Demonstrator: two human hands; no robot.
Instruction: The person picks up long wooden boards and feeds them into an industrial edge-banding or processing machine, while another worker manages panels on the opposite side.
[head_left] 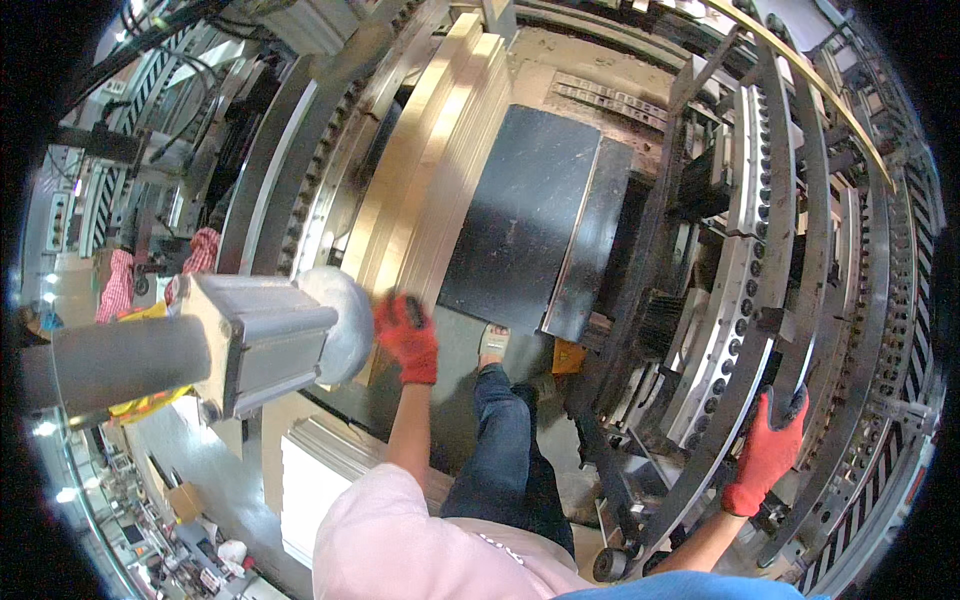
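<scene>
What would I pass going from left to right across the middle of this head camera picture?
Grey cylinder with a ribbed metal housing → left hand in a red glove, by the white pad on the housing's end → black panel → curved metal rails with rows of holes → right hand, red-gloved, gripping a rail.

Bright, even overhead light; pale metal bars (440,150) above the left hand (407,337) glare almost white. Fisheye bends the curved rails (800,300) by the right hand (768,450), with black corners. The left hand is slightly blurred.
</scene>
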